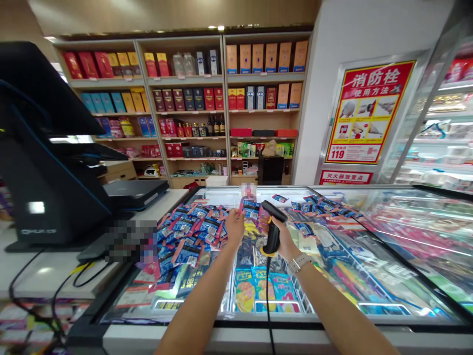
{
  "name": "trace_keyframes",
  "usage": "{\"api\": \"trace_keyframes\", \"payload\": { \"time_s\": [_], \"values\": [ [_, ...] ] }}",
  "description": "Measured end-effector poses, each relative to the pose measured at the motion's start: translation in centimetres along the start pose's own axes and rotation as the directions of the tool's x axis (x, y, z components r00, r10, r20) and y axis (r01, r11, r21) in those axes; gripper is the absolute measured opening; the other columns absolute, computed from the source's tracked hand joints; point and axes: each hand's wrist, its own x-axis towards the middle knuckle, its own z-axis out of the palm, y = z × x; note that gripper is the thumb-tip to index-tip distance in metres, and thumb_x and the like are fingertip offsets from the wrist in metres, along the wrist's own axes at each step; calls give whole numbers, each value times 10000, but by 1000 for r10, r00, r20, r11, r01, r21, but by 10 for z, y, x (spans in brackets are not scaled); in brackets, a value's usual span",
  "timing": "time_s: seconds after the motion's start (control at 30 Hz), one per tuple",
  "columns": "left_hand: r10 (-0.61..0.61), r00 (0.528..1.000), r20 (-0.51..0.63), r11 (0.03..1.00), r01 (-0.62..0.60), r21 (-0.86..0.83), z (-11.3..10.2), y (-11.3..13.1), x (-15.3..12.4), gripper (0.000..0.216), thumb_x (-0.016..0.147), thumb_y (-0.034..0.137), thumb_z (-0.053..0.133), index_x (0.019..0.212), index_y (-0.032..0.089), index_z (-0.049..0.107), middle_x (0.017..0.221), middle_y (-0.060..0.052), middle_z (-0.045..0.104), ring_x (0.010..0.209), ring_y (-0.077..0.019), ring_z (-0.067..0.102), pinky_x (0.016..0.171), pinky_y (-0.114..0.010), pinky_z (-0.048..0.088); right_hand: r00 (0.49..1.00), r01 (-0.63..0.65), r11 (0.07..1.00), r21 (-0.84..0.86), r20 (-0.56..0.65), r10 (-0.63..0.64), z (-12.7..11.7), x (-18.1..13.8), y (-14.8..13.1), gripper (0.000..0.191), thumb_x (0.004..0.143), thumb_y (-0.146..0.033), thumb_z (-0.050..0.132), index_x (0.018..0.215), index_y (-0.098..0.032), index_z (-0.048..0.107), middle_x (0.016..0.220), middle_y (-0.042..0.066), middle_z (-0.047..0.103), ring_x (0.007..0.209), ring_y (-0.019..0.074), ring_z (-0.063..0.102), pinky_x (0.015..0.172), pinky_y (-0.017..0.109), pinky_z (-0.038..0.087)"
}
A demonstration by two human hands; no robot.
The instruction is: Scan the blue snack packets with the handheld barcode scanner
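My right hand [283, 236] is wrapped round the grip of a black barcode scanner [273, 231], its head tilted toward the left. A cable hangs from the scanner toward me. In my left hand [235, 227] I pinch a small blue and pink snack packet [252, 209] by its left side, just in front of the scanner. Left of that hand, a heap of similar packets [192, 227] lies on the glass top of a chest freezer [148, 301]. A smaller group of packets [325, 206] lies on the glass to the right.
A black checkout terminal [55, 187] stands on the white counter [22, 276] at left, with loose cables below. Shelves of boxes [185, 98] line the back wall. A red sign [369, 111] hangs at right. Frozen goods [254, 291] show under the glass.
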Motion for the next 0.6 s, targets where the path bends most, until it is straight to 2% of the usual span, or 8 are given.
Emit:
{"api": "trace_keyframes", "payload": {
  "time_s": [0.07,0.13,0.23,0.33,0.43,0.6],
  "values": [
    [130,990,-49,973,-118,196,-33,19,11,150,824,331,581,778,190,602,726,-6,649,710,-168,635,689,-296,536,995,-44,991,123,91,33,34,5,17,154,755,-339,704,810,-198,674,905,75,752,856,207,725,715,270,584],
    [227,972,-54,913,-193,360,-72,35,22,159,854,319,547,854,191,642,809,-24,686,780,-180,653,742,-291,518,983,-115,970,213,167,80,72,9,37,139,782,-336,681,817,-202,664,945,75,756,956,219,714,767,290,590],
    [241,964,-115,823,-140,551,-132,44,35,237,864,271,543,1044,186,672,914,-54,720,831,-208,667,786,-318,505,966,-202,938,283,213,144,124,12,70,134,810,-333,650,818,-200,652,944,74,758,1004,222,703,830,320,584],
    [222,968,-115,738,-90,669,-178,39,41,334,866,215,549,1181,195,659,987,-67,734,888,-227,671,849,-348,496,949,-287,911,295,213,231,156,14,101,141,848,-321,600,810,-196,651,924,77,759,1016,201,699,871,313,567],
    [243,969,-49,632,-120,765,-202,29,45,324,855,201,590,1162,195,694,1117,-99,710,1056,-250,636,957,-366,460,943,-326,903,279,161,290,169,17,123,195,893,-309,528,810,-196,664,898,79,759,1028,185,693,880,297,560],
    [193,980,45,514,-140,846,-210,23,49,262,889,258,575,1055,154,750,1178,-145,681,1118,-260,606,1005,-373,435,954,-299,915,270,117,277,172,19,137,183,875,-306,563,799,-185,677,910,84,757,1028,178,690,882,258,547]
  ]
}}
